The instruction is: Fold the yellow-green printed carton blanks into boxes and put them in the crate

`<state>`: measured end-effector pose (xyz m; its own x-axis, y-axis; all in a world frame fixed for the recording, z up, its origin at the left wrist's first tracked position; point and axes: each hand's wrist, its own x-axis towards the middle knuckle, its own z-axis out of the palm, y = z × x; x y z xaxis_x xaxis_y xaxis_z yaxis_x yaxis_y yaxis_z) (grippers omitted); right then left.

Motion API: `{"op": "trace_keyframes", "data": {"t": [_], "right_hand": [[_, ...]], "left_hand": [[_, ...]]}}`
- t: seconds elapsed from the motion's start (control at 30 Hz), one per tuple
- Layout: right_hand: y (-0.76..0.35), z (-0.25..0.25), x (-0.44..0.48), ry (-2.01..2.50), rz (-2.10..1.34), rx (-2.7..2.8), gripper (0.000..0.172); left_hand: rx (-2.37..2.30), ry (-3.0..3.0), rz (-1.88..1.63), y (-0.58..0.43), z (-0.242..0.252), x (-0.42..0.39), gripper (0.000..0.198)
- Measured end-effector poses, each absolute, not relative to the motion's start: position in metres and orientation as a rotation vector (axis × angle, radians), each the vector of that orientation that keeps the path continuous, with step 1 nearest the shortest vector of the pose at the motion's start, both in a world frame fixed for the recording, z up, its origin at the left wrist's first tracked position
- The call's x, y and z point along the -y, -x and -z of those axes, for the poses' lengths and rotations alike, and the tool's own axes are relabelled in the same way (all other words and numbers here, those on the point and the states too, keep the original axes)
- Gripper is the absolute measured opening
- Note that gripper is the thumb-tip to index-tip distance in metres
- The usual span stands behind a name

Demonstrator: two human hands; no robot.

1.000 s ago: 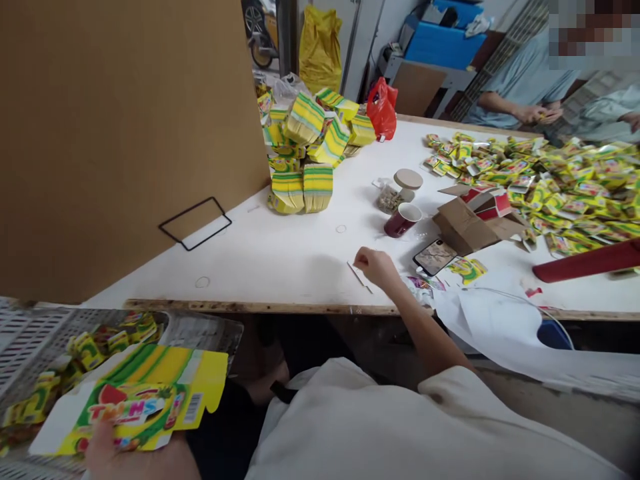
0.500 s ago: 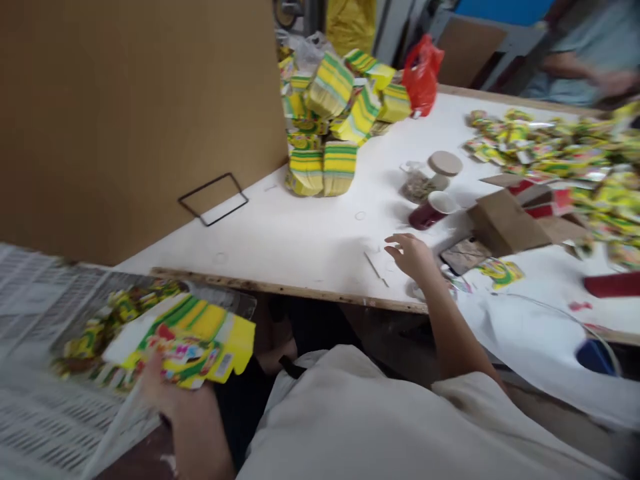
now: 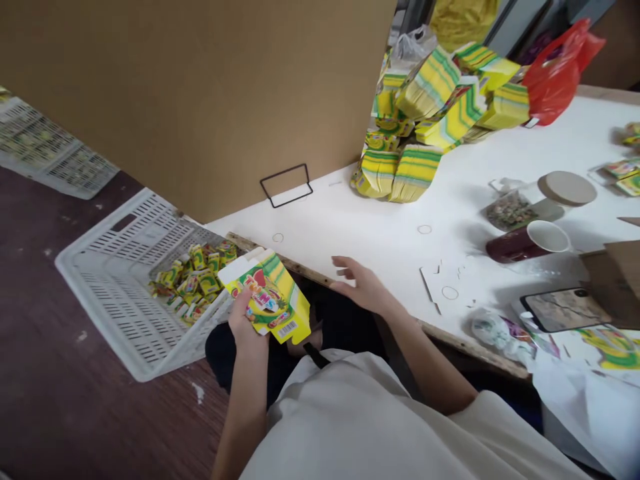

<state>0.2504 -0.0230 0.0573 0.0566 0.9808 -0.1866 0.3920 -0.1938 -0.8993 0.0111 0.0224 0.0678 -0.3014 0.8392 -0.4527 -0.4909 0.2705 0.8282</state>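
My left hand (image 3: 246, 322) grips a yellow and green printed carton (image 3: 273, 297), which is opened out into a box shape with its flaps sticking out. Over the front edge of the white table (image 3: 340, 230), my right hand (image 3: 357, 287) is held with its fingers apart and nothing in it. Left of the carton, a white plastic basket (image 3: 107, 267) on the floor holds a heap of small yellow-green packets (image 3: 200, 283). Bundles of flat yellow-green cartons (image 3: 415, 170) are stacked at the back of the table.
A large cardboard sheet (image 3: 200, 100) stands upright at the left. Toward the right are a dark red cup (image 3: 520, 243), a jar (image 3: 510, 210), a phone (image 3: 567, 309), a red bag (image 3: 555, 83) and a brown box (image 3: 615, 273). A wire frame (image 3: 286, 200) touches the table.
The view has turned left, showing more of the basket. The carton has come nearer my body and looks more opened out. My right hand has drawn back toward the table edge, closer to the carton.
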Motion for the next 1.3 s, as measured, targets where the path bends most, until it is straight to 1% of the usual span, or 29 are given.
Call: {"op": "trace_keyframes", "data": {"t": [0.1,0.13,0.17,0.2,0.27,0.33,0.5,0.67,0.8,0.93,1.0,1.07,1.1,1.2,1.23,1.3], "right_hand": [[-0.211,-0.058,0.005,1.333,-1.471,1.291,0.117],[-0.2,-0.06,0.0,1.229,-1.589,1.238,0.13],[-0.19,-0.062,-0.004,1.127,-1.687,1.185,0.138],[-0.181,-0.066,-0.007,1.034,-1.758,1.135,0.142],[-0.168,-0.073,-0.011,0.935,-1.812,1.052,0.14],[-0.163,-0.079,-0.013,0.963,-1.787,0.981,0.136],[-0.171,-0.088,-0.018,1.032,-1.765,0.836,0.134],[-0.184,-0.097,-0.021,1.062,-1.699,0.826,0.131],[-0.188,-0.095,-0.02,1.041,-1.67,0.807,0.129],[-0.189,-0.085,-0.021,1.058,-1.701,0.734,0.123],[-0.189,-0.081,-0.021,1.099,-1.675,0.787,0.121],[-0.191,-0.08,-0.02,1.182,-1.508,0.958,0.12],[-0.193,-0.08,-0.018,1.241,-1.346,1.083,0.121],[-0.202,-0.083,-0.014,1.364,-0.667,1.515,0.126],[-0.207,-0.084,-0.012,1.36,-0.448,1.651,0.124],[-0.217,-0.085,-0.008,1.281,-0.109,1.889,0.115]], "left_hand": [[-1.22,-0.402,-1.331,-0.014,-0.069,-0.018,0.022],[-1.193,-0.407,-1.325,-0.015,-0.07,-0.017,0.023],[-1.17,-0.418,-1.32,-0.016,-0.071,-0.014,0.025],[-1.152,-0.436,-1.313,-0.016,-0.072,-0.012,0.026],[-1.119,-0.49,-1.306,-0.018,-0.073,-0.009,0.029],[-1.086,-0.545,-1.315,-0.021,-0.074,-0.008,0.032],[-0.983,-0.599,-1.344,-0.033,-0.077,-0.015,0.039],[-0.887,-0.671,-1.284,-0.041,-0.082,-0.022,0.052],[-0.857,-0.715,-1.237,-0.039,-0.084,-0.022,0.061],[-0.854,-0.747,-1.192,-0.038,-0.087,-0.025,0.06],[-0.858,-0.766,-1.152,-0.04,-0.089,-0.027,0.06],[-0.853,-0.768,-1.135,-0.04,-0.09,-0.03,0.065],[-0.846,-0.761,-1.142,-0.039,-0.091,-0.032,0.068],[-0.828,-0.699,-1.12,-0.028,-0.091,-0.041,0.08],[-0.835,-0.668,-1.078,-0.023,-0.091,-0.045,0.084],[-0.861,-0.61,-0.932,-0.01,-0.091,-0.055,0.094]]}}
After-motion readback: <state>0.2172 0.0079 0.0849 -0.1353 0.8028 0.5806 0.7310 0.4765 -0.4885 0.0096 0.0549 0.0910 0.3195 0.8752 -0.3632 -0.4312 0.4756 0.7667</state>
